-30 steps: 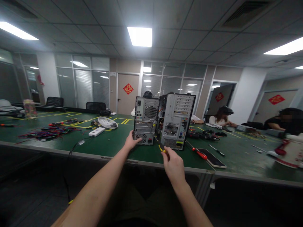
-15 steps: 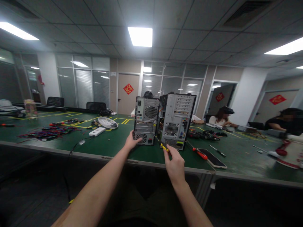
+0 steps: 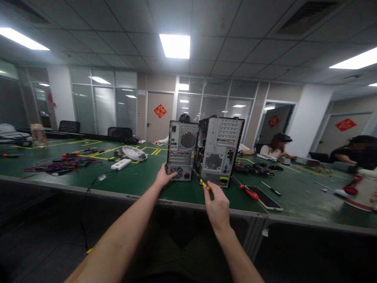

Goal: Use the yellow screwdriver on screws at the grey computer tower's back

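Note:
Two computer tower cases stand upright side by side, rear panels facing me. My left hand (image 3: 165,176) grips the lower left edge of the smaller case (image 3: 182,145), its thumb across the rear fan grille and its other fingers mostly hidden at the side. My right hand (image 3: 217,202) pinches the black and yellow handle of a screwdriver (image 3: 203,182). The shaft points up and left to the smaller case's lower right edge; I cannot tell whether the tip touches a screw. Right of this tool is the larger case (image 3: 222,145).
To the right lie a red screwdriver (image 3: 249,192), a phone (image 3: 266,198) and a black cable bundle (image 3: 259,168). At left are tangled thin wires (image 3: 60,166), a white power strip (image 3: 121,164) and a white fan grille (image 3: 134,152). Co-workers sit across and at right; one hand (image 3: 160,142) rests behind the cases.
Behind the smaller case, a co-worker's hand has reached out further to the left across the table. My own hands, the screwdriver and both cases look almost unmoved.

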`<state>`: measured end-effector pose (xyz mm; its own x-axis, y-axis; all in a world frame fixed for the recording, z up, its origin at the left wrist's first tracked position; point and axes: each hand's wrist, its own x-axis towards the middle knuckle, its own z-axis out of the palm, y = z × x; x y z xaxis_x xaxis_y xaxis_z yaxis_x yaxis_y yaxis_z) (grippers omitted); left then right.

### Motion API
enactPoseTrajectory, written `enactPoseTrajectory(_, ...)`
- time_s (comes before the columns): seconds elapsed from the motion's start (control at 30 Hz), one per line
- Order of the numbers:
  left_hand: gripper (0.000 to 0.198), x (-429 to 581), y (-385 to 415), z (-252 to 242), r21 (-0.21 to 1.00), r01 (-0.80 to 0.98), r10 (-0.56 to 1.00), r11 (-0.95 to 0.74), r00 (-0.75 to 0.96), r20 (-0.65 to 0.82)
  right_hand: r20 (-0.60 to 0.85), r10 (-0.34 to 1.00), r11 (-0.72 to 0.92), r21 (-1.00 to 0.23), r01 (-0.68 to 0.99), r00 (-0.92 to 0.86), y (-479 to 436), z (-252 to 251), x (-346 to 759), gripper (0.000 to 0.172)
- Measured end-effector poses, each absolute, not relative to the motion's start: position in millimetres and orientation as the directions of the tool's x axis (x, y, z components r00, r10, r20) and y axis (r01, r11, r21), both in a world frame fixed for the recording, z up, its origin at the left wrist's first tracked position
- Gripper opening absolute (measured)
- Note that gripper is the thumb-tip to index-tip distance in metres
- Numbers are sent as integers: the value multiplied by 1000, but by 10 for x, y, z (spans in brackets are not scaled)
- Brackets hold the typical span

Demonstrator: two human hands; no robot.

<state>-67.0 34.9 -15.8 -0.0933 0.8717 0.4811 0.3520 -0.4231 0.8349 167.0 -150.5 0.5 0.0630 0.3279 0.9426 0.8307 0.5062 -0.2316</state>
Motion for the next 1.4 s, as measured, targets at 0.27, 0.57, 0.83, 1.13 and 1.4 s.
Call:
enactPoseTrajectory(0.27,91,-670,394,-193,831,336,863,-444,-90,498,935,349,522,-245,817,57,-1507,-7,1671,31)
enactPoseTrajectory(0.57,92,-677,362,-163,834,358,873,-421,-90,479,923,382,521,-253,815,42,-1545,20,1651,31)
enactPoseTrajectory(0.83,92,-677,369,-167,838,360,877,-411,-96,471,908,416,485,-265,834,46,-1580,47,1644,31)
enactPoseTrajectory(1.13,90,-671,363,-172,837,344,872,-426,-89,481,919,388,497,-273,824,70,-1574,46,1640,28)
enactPoseTrajectory(1.4,90,-670,346,-157,837,347,873,-424,-89,479,901,430,488,-288,824,60,-1612,67,1620,30)
